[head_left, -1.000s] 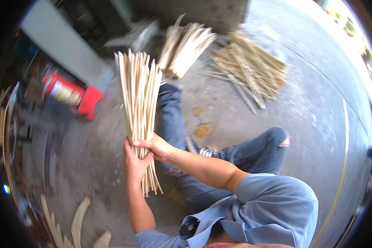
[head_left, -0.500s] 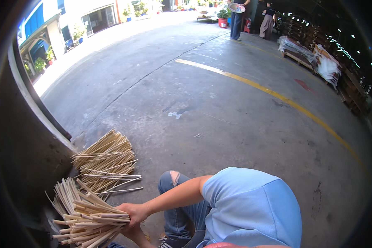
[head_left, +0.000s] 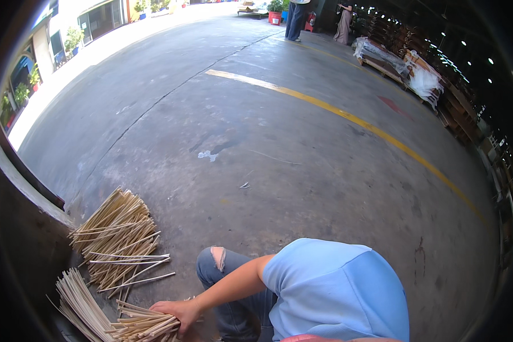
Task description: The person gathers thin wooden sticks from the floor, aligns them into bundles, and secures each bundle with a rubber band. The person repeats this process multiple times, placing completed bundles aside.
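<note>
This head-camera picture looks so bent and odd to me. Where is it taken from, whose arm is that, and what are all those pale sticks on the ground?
The camera sits on a person's head and looks down through a very wide lens, which bends straight lines near the rim. No machine is here: the arm and blue sleeve belong to the wearer. One hand, probably the right, rests on a bundle of thin pale sticks at the lower edge. The other hand is out of sight. Two more stick piles lie on the concrete floor: a loose one and a tighter one. A yellow line crosses the floor, and other people stand far off.
</note>
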### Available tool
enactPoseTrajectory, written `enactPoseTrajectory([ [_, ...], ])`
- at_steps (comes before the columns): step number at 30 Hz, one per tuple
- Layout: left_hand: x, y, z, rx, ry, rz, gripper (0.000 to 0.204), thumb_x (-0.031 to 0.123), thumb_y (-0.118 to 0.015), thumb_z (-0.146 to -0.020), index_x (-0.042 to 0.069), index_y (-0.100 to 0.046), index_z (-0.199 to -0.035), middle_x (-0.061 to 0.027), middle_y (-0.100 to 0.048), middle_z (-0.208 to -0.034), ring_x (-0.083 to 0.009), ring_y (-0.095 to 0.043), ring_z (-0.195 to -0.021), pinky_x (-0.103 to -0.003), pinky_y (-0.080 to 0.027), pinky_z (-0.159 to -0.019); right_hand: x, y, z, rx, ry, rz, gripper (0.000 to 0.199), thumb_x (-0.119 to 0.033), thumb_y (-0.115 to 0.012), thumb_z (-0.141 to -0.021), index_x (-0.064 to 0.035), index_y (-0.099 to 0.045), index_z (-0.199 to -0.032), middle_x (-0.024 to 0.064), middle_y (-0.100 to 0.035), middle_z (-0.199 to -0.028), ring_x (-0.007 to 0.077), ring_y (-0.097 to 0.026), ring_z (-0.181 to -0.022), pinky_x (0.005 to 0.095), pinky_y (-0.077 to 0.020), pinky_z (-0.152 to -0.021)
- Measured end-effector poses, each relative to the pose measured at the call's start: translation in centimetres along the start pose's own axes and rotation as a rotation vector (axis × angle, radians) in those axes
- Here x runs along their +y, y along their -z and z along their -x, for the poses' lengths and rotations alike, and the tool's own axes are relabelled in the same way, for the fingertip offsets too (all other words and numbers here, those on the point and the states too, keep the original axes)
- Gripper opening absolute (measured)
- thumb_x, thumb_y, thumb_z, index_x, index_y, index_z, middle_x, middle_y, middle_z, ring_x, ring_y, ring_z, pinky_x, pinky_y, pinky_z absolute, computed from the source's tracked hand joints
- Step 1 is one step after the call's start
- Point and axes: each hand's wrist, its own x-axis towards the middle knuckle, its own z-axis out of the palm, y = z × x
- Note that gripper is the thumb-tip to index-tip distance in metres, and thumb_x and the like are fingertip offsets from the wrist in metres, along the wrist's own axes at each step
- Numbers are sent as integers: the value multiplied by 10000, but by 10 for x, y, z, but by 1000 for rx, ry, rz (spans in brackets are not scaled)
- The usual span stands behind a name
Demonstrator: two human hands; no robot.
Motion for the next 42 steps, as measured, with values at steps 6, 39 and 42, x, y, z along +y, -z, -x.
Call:
enactPoseTrajectory([
  [6, -6, 33, -8, 55, -21, -1, 414, 205, -867, -842, 22, -698, -1173, -125, -726, -1157, -277, -685, -1038, -423, -547, -924, -43, -5, -37, -155, -94, -403, 1166, -300, -1011, -596, -33, -377, -1537, 126, -508, -1462, 248, -434, -1410, 407, -343, -1203],
  [39, 0, 51, 12, 85, -57, -44, 364, 276, -724, -953, 88, -677, -1261, -78, -694, -1267, -235, -670, -1156, -412, -544, -968, -105, 12, -59, -15, 68, -94, 799, -195, -931, -647, -29, -569, -1340, 125, -640, -1185, 250, -646, -1110, 393, -529, -970],
  [42, -12, 44, 3, 127, -12, -11, 367, 283, -720, -957, 85, -671, -1262, -79, -692, -1265, -234, -670, -1154, -413, -546, -968, -101, -5, -59, -133, -22, -229, 917, -189, -912, -622, -28, -503, -1427, 117, -642, -1245, 236, -617, -1189, 371, -492, -1042],
])
